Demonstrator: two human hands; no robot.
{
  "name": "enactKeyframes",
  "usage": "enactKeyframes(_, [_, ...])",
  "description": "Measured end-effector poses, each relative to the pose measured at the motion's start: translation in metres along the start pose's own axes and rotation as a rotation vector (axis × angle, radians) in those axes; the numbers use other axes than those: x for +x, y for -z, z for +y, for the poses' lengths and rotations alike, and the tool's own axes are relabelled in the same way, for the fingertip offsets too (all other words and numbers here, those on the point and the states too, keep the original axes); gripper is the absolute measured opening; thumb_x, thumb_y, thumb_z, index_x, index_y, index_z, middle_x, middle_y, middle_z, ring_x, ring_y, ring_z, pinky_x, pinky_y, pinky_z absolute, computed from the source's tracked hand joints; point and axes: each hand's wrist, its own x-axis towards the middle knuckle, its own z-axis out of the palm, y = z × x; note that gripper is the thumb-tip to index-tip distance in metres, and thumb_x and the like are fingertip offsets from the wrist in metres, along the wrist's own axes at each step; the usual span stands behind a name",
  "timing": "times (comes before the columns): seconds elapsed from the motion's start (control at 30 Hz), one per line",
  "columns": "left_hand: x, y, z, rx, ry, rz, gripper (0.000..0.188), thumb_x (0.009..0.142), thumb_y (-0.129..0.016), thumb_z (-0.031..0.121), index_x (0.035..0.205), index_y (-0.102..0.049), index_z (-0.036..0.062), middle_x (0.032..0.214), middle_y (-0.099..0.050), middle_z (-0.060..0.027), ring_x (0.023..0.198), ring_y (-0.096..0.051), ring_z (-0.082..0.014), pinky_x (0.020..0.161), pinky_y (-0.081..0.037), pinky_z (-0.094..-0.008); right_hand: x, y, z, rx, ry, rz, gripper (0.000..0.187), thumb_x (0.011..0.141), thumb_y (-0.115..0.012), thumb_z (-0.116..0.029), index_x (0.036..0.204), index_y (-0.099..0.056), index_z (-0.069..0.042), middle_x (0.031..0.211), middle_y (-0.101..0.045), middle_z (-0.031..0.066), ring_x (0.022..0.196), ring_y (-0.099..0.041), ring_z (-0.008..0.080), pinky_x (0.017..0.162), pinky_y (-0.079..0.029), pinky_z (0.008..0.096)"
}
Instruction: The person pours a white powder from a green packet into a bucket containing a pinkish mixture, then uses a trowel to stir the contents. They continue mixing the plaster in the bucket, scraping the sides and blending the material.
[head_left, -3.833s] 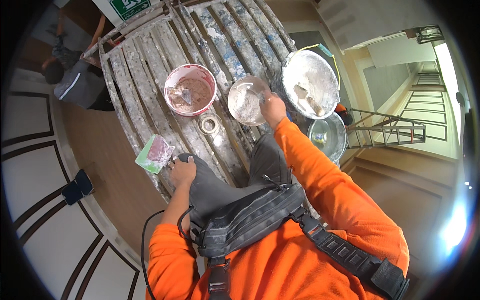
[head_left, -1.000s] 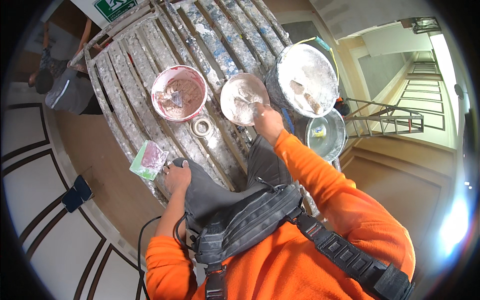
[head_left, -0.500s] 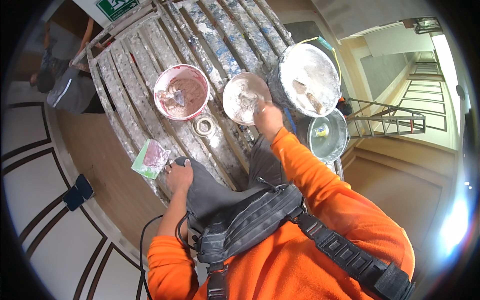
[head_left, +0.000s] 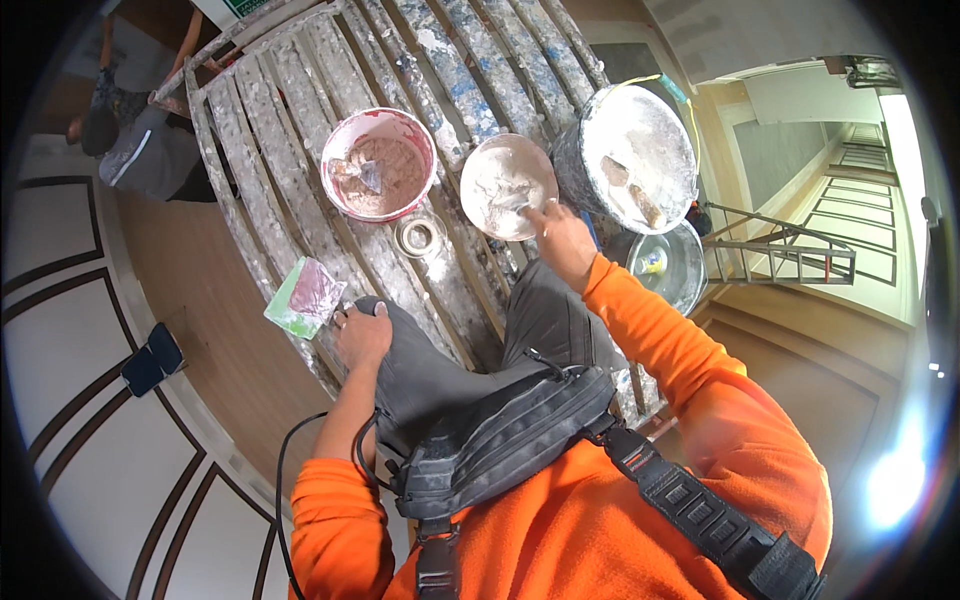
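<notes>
- Gripping tool [head_left: 523, 209], mostly hidden, in curled right hand [head_left: 564, 243] at near-right rim of bowl [head_left: 525, 147].
- Cannot tell grip of left hand [head_left: 362, 335], beside green board [head_left: 306, 297].
- Creamier than earlier: mix [head_left: 503, 187] in bowl.

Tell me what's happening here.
A person in orange sleeves has their right hand at the near edge of a bowl of pale mix, apparently gripping a small tool dipped in it. Their left hand rests by the knee, next to a smeared green board; I can't tell if it grips it. On the slatted platform, a pink bucket stands left of the bowl, a larger bucket right.
</notes>
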Motion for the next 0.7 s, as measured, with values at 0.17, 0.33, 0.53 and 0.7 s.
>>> enactKeyframes(0.17, [0.002,-0.001,0.001,-0.005,0.019,-0.024,0.070,0.095,-0.056,0.049,0.140,-0.049,-0.0037,0.151,-0.043,-0.0233,0.138,-0.043,-0.0396,0.115,-0.035,-0.0476,0.019,-0.022,-0.008,0.036,0.059,-0.014,0.026,0.084,-0.057,-0.003,0.110,-0.062,-0.004,0.092,-0.066,0.0232,0.085,-0.069,0.0406,0.074,-0.057,0.0482])
enactKeyframes(0.33, [-0.001,0.002,0.001,-0.012,0.025,-0.015,0.070,0.095,-0.056,0.048,0.142,-0.048,-0.0030,0.151,-0.041,-0.0240,0.139,-0.042,-0.0395,0.116,-0.034,-0.0472,0.063,-0.007,0.009,0.084,-0.322,0.026,0.028,0.085,-0.064,-0.019,0.108,-0.068,-0.004,0.085,-0.070,0.0233,0.083,-0.070,0.0401,0.076,-0.057,0.0476])
enactKeyframes(0.53, [0.002,0.001,-0.001,0.001,0.023,-0.026,0.070,0.095,-0.056,0.048,0.143,-0.047,-0.0026,0.151,-0.041,-0.0243,0.139,-0.041,-0.0396,0.116,-0.034,-0.0471,0.044,0.007,0.006,0.063,-0.275,-0.025,0.029,0.086,-0.065,-0.020,0.112,-0.069,-0.006,0.086,-0.071,0.0223,0.081,-0.070,0.0399,0.074,-0.058,0.0474])
enactKeyframes(0.7, [0.003,-0.001,0.002,0.007,0.020,-0.032,0.071,0.095,-0.056,0.049,0.143,-0.046,-0.0031,0.152,-0.040,-0.0241,0.140,-0.041,-0.0395,0.116,-0.034,-0.0471,0.018,-0.027,-0.011,0.000,0.099,0.098,0.023,0.091,-0.061,-0.018,0.112,-0.066,-0.009,0.083,-0.067,0.0197,0.072,-0.069,0.0383,0.064,-0.056,0.0490])
